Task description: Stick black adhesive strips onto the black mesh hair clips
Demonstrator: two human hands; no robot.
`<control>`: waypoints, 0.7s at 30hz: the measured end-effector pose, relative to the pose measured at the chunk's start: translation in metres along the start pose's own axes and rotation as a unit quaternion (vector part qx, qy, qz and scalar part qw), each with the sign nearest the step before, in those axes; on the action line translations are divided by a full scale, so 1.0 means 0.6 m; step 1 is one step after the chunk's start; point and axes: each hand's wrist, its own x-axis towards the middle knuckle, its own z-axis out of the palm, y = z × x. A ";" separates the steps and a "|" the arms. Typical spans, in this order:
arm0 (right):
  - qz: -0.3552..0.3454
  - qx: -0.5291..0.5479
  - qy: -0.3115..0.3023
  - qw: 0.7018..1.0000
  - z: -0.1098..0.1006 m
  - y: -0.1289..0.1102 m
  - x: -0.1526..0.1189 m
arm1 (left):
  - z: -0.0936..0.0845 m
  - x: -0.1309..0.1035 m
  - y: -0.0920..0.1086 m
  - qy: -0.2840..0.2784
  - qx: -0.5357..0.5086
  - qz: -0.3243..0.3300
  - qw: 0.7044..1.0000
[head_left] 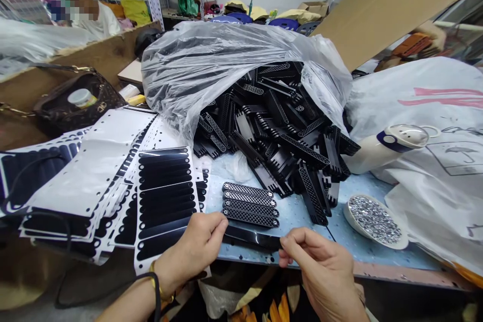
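A glossy black sticker strip point(253, 239) is stretched level between my hands over the table's front edge. My left hand point(202, 241) pinches its left end, and my right hand point(319, 269) pinches the right end between thumb and fingers. Just beyond the strip lies a small stack of black bars with a cross-hatched pattern point(250, 205). Left of it is a white sheet of black strips point(166, 196), partly behind my left hand. A large heap of similar black parts point(279, 131) spills from a clear plastic bag point(226, 50) at the back.
More sticker sheets point(94, 161) are piled on the left, near a brown handbag point(71, 100). On the right are a bowl of small shiny pieces point(373, 221), a white bottle point(381, 146) and a white sack point(433, 161). A person point(94, 15) sits back left.
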 end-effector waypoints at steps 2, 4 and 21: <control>-0.002 0.005 -0.005 1.000 0.001 -0.001 0.001 | 0.000 -0.002 -0.003 -0.014 -0.037 -0.037 0.999; -0.001 0.004 -0.007 1.000 0.004 -0.005 0.001 | 0.001 -0.006 -0.007 -0.019 -0.051 -0.054 0.997; -0.106 -0.120 -0.041 0.986 -0.009 -0.017 0.011 | 0.010 0.001 -0.014 -0.032 -0.042 -0.049 0.997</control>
